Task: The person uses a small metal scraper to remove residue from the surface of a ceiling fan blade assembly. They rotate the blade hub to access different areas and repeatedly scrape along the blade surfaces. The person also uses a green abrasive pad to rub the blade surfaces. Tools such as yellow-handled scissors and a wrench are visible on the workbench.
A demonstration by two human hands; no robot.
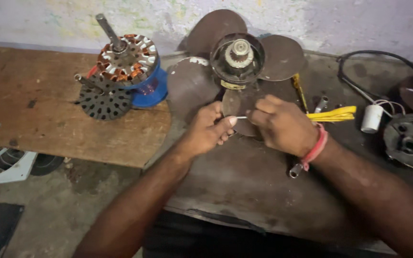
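Grimy workbench by stained wall; both hands pinching thin metal rod at fan blades, left hand closed on it, right hand gripping end; motor hub open, stator already out; reassembly seemingly pending.

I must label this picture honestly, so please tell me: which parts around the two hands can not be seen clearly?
- Head view: the thin metal rod between the left hand and right hand; its ends are covered by the fingers.
- The fan blade under the hands is partly hidden by them.
- The yellow-handled tool: its tip lies behind the right hand.
- The white fan is cut by the left edge.
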